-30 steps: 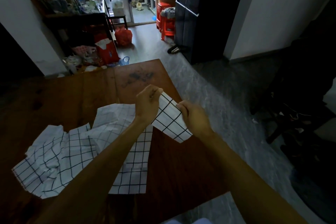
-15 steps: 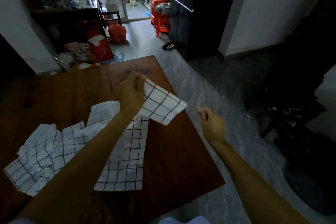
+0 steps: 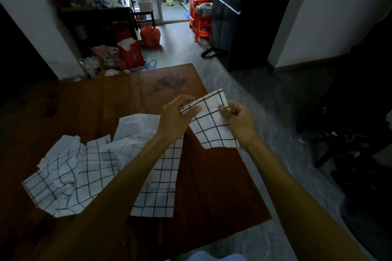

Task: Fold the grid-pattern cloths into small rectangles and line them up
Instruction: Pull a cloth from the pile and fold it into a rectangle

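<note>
Head view: both hands hold a folded grid cloth (image 3: 212,125) above the right edge of a dark wooden table (image 3: 89,108). The left hand (image 3: 177,115) pinches its upper left edge; the right hand (image 3: 238,119) grips its right side. Crumpled grid cloths (image 3: 84,167) lie on the table. Beyond, a dim, cluttered room, red stools (image 3: 200,21), probably plastic.
</note>
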